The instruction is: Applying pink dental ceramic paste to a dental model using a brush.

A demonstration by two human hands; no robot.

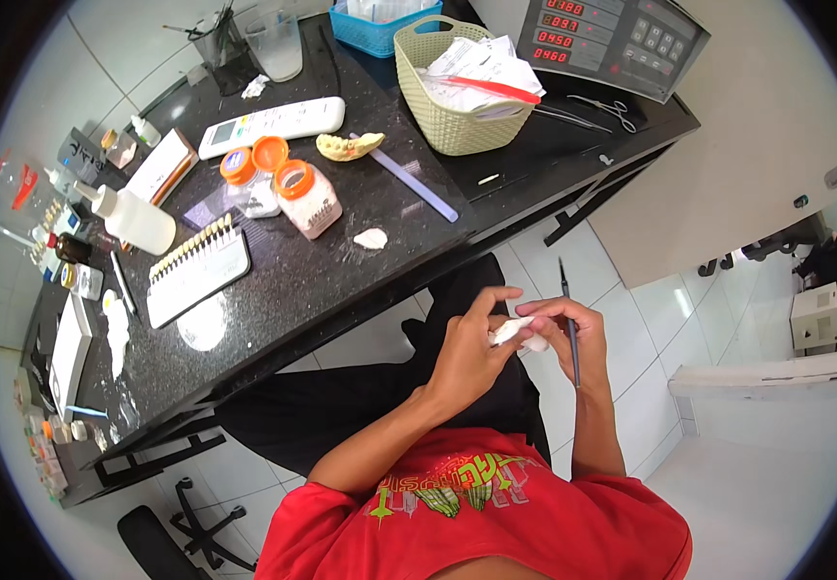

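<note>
Over my lap, beyond the table edge, my left hand (467, 348) pinches a small irregular white piece (509, 331) between thumb and fingers. Its index finger sticks out away from the piece. My right hand (585, 333) holds a slim dark pointed tool (573, 338), nearly upright, pen-like. The fingertips of that hand also meet the white piece from the right. Whether the piece is plaster or crumpled tissue I cannot tell. On the table nearest my hands lie a white powdery lump (371, 239) and a flat lavender stick (416, 184).
The black table (283, 319) holds two orange-lidded jars (309, 198), a tooth shade guide (198, 275), a yellowish dental model (349, 146), a remote control (271, 127) and a white squeeze bottle (138, 220). Behind stand a beige basket (457, 135) of papers, scissors (612, 111) and a display unit (612, 43).
</note>
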